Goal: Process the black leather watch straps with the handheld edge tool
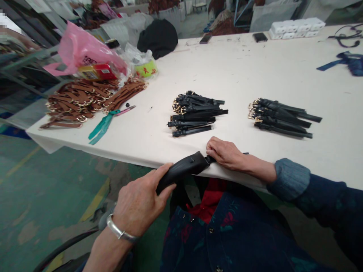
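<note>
My left hand (141, 198) is wrapped around a smooth black curved piece (181, 168), which broadens toward its right end and has a small shiny stud on top; I cannot tell its exact kind. Just beyond that end, my right hand (227, 151) is closed on a black strap (210, 159) at the table's front edge. The strap's tail shows past the wrist, while the fingers hide its middle. Behind my hands lies a pile of black straps with gold buckles (195, 111), and a second pile of black buckled straps (286, 117) lies to the right.
On the left of the white table (159, 147) are brown buckled straps (82, 100), a teal ribbon (102, 126), a pen (126, 110) and a pink plastic bag (87, 49). Farther back sit a black cap (157, 37), two phones, white boxes (297, 28) and blue cloth (347, 64).
</note>
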A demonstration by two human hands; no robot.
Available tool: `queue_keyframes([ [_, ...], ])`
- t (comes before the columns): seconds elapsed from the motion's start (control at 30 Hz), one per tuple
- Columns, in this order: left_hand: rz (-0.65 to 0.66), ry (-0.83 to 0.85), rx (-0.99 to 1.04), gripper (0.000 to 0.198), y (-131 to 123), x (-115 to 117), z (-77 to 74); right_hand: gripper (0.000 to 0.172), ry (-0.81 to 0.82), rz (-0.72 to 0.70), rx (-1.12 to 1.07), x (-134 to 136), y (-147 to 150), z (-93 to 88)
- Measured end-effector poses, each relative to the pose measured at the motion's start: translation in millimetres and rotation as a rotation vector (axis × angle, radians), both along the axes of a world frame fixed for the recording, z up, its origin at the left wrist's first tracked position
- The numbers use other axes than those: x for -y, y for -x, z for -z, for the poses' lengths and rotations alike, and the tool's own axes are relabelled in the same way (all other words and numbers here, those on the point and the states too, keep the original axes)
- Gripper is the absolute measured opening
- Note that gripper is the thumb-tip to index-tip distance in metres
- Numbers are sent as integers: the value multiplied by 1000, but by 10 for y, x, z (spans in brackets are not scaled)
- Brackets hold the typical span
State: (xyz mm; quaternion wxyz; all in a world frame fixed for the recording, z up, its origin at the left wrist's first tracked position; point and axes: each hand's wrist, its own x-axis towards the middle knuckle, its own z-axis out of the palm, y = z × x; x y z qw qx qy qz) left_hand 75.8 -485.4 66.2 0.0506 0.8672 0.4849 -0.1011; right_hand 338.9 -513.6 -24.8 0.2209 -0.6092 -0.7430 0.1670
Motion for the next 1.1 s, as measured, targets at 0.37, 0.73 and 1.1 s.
queue_keyframes([
  [0.37, 59, -3, 13, 48, -98, -58, -33, 16, 23, -32, -249, -29, 18, 19],
  [0.73, 6, 46, 19, 50, -59, -95, -1, 21, -37, 90, -506, -83, -37, 83],
  [1.1, 53, 29, -10, 47, -50, -92, -71, 12, 14, -111, -485, 60, -140, -11],
])
